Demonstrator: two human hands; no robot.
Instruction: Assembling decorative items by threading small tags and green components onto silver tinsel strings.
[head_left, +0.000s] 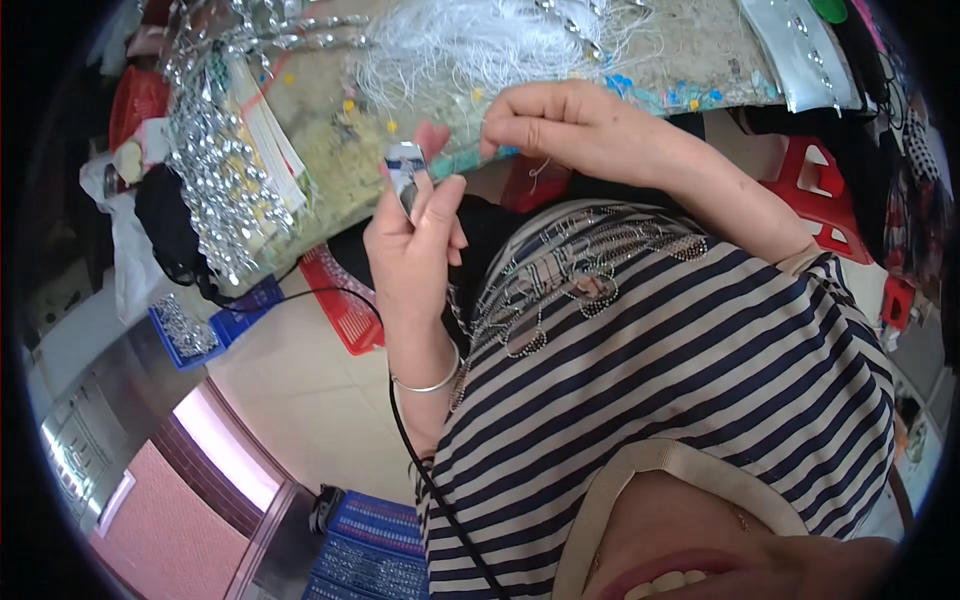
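Observation:
My left hand (415, 235), with a bangle on its wrist, is closed around a small shiny silver metal tool (405, 160) with a flat, broad end. Its exact kind is not clear, since fingers cover part of it. To the right, at the table's near edge, my right hand (570, 125) is pinched, thumb against forefinger. A thin white thread (538, 175) hangs in a loop below those fingers. Beyond both hands lies a tangled heap of white threads (450, 50) on the worn table (330, 110).
Strands of silver beads (215, 180) hang over the table's left edge, beside paper strips (265, 135). A clear bag with beads (800, 50) lies at the far right. Below are a blue tray (185, 335), a red basket (345, 305) and a red stool (815, 190). A black cable (400, 430) crosses my left side.

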